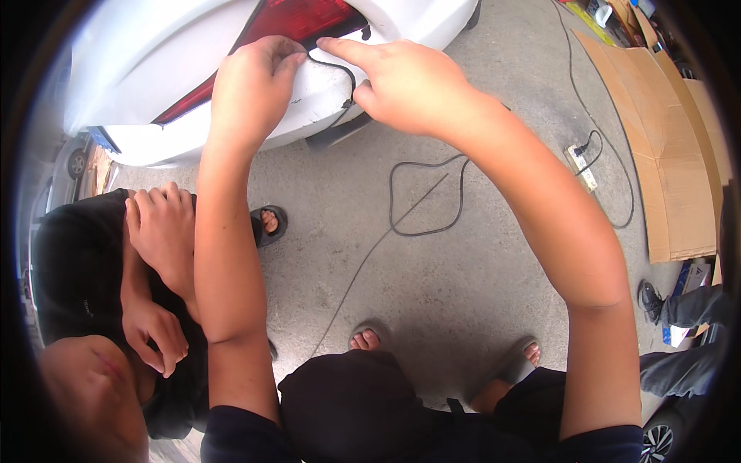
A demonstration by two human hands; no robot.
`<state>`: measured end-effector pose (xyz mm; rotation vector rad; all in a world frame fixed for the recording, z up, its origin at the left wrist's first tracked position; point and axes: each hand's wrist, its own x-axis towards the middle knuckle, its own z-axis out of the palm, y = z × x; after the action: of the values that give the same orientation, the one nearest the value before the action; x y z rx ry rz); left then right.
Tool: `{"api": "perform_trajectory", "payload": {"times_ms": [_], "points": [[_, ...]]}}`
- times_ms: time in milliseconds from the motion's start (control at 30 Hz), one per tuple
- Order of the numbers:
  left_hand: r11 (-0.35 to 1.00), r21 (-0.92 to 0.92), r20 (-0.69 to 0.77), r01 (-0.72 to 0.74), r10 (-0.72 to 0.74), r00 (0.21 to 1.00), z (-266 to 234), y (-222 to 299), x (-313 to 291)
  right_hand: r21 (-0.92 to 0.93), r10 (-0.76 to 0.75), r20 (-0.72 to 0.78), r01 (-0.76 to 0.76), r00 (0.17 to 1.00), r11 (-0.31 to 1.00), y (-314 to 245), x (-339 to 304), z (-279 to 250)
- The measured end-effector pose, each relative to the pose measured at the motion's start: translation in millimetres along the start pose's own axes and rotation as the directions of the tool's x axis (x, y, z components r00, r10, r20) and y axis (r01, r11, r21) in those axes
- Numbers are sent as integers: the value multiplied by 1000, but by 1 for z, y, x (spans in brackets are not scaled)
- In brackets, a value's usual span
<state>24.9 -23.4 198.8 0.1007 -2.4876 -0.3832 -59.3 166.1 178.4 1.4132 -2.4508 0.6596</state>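
A white car bumper (147,143) with a red tail light (305,19) is at the top left. My left hand (255,89) is closed at the light's lower edge, thumb and fingers pinching the end of a thin black strip (340,67). From there the strip curves over the bumper toward my right thumb. My right hand (413,85) has its index finger stretched out, the tip at the dark edge below the light. Its thumb is apart from that finger and close to the strip; whether they touch is unclear. The remaining right fingers are hidden.
Black cord (424,231) lies looped on the concrete floor. A white power strip (583,167) with plugged cables and a cardboard sheet (656,154) are at right. Another person's hand (166,224) is beside my left forearm. A shoe (651,301) of someone else shows at far right.
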Motion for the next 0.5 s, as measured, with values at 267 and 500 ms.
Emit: {"api": "perform_trajectory", "payload": {"times_ms": [267, 500], "points": [[998, -62, -108, 14, -20, 994, 6, 4, -9, 28, 26, 37, -27, 999, 999, 7, 6, 3], [-63, -975, 195, 212, -698, 689, 69, 18, -108, 545, 352, -124, -233, 928, 806, 32, -26, 29]]}}
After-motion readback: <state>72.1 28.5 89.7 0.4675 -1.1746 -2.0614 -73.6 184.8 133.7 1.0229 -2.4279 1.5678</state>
